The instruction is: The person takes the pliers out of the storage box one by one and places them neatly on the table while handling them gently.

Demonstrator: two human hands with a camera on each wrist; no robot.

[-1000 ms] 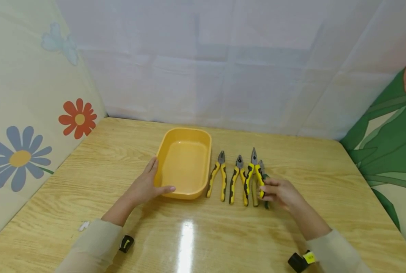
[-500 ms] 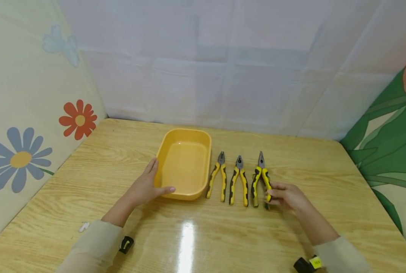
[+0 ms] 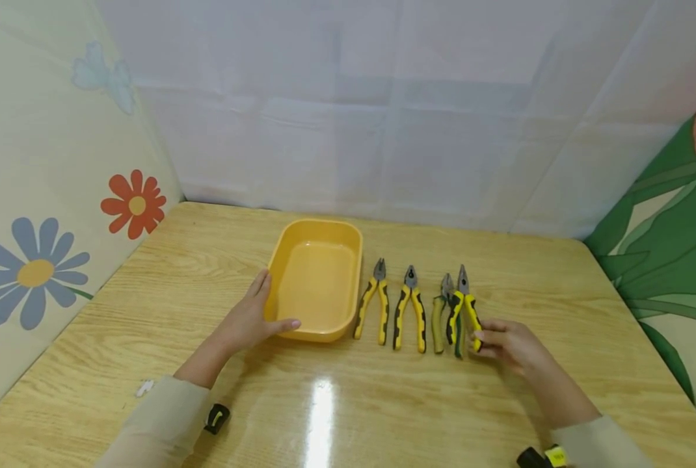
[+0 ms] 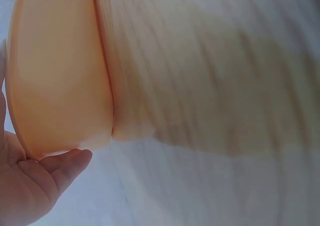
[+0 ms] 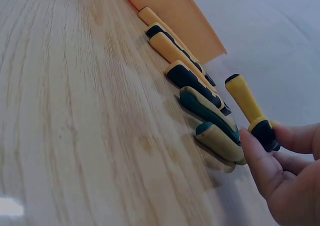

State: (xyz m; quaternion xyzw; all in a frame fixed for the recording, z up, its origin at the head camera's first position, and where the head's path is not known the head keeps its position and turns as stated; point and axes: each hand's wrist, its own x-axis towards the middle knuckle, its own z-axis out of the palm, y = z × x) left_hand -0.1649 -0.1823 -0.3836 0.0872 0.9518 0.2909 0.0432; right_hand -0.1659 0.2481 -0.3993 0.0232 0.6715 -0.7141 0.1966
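My right hand (image 3: 512,348) pinches one handle of the yellow-and-black long-nose pliers (image 3: 455,318), between thumb and fingers. In the right wrist view those pliers (image 5: 244,98) are raised off the table, their handles spread. Just left of them, partly overlapped, lie pliers with green-and-tan handles (image 3: 438,325). Two more yellow-and-black pliers, one pair (image 3: 399,318) in the middle and another (image 3: 365,305) beside the tub, lie with jaws pointing away. My left hand (image 3: 248,320) rests with extended fingers on the near left corner of a yellow plastic tub (image 3: 319,337), thumb along its near side.
The wood-grain table (image 3: 254,403) runs back to a white cloth (image 3: 441,162). A small white scrap (image 3: 144,388) lies at the left. Black wrist gear (image 3: 216,418) shows by the left sleeve, and more (image 3: 538,457) by the right.
My right hand has carried the long-nose pliers to the right, uncovering more of the green-and-tan pliers. The left hand and the tub have stayed in place.
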